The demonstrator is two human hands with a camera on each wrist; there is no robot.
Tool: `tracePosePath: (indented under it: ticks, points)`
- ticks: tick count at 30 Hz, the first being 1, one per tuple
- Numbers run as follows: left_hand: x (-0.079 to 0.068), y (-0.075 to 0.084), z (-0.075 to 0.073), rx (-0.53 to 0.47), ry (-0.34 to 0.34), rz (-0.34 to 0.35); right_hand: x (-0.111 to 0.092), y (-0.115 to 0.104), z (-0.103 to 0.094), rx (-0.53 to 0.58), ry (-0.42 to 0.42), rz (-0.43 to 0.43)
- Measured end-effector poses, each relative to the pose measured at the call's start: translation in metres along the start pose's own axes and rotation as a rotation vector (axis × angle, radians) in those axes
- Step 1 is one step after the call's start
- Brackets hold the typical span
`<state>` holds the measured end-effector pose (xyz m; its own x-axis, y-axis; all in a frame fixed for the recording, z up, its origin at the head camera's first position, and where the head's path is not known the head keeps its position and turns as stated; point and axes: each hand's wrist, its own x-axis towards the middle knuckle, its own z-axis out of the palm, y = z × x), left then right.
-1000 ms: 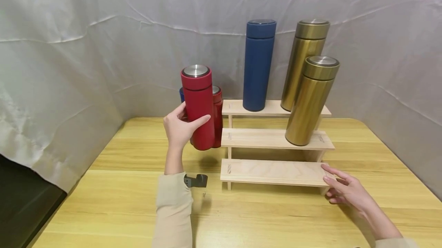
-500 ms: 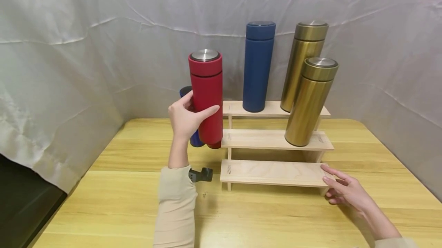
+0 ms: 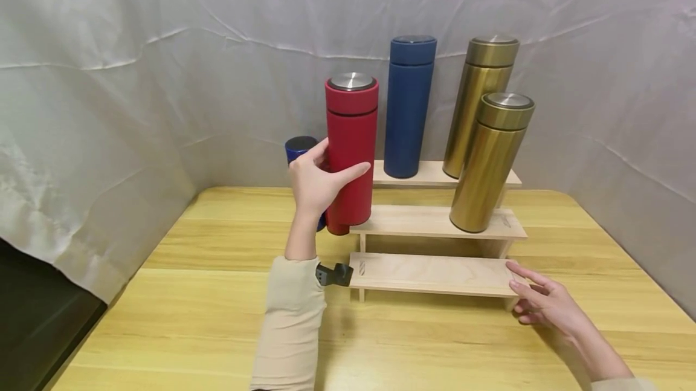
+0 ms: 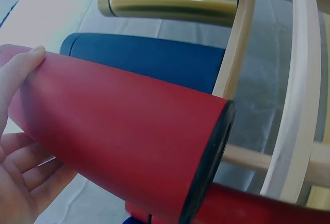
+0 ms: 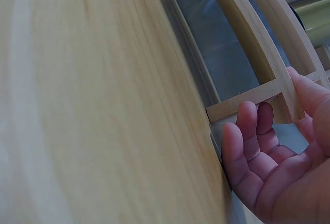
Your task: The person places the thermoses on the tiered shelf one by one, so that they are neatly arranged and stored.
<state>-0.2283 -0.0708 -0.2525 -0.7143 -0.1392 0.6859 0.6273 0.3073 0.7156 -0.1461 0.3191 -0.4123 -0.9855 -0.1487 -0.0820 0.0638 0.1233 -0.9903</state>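
My left hand grips a red thermos around its middle, thumb across the front. The bottle is held upright, its base overlapping the left end of the middle shelf in the head view. In the left wrist view its black base rim hangs in the air beside the wooden frame. My right hand holds the right end of the three-tier wooden rack at the lowest board. In the right wrist view the thumb lies on the board and curled fingers are around its end piece.
A blue thermos and a gold one stand on the top shelf, another gold thermos on the middle shelf's right. Behind my left hand, a second red thermos and a blue bottle are partly hidden. Grey cloth hangs behind.
My left hand has lifted the red thermos and carried it rightward, from beside the rack to over the middle shelf's left end. The right hand stays at the rack.
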Motion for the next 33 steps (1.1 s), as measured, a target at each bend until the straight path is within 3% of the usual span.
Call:
tracePosePath:
  ticks: [13,22,33]
  points:
    - [0.0,-0.001,0.033,0.029,-0.007,0.052,0.001,-0.002,-0.001,0.026,-0.015,-0.01]
    - [-0.004,-0.001,0.055,-0.005,-0.052,-0.022,-0.001,0.0,-0.002,0.019,-0.015,-0.005]
    - [-0.009,-0.002,0.077,0.069,-0.056,-0.023,-0.002,0.0,-0.003,0.006,-0.015,-0.011]
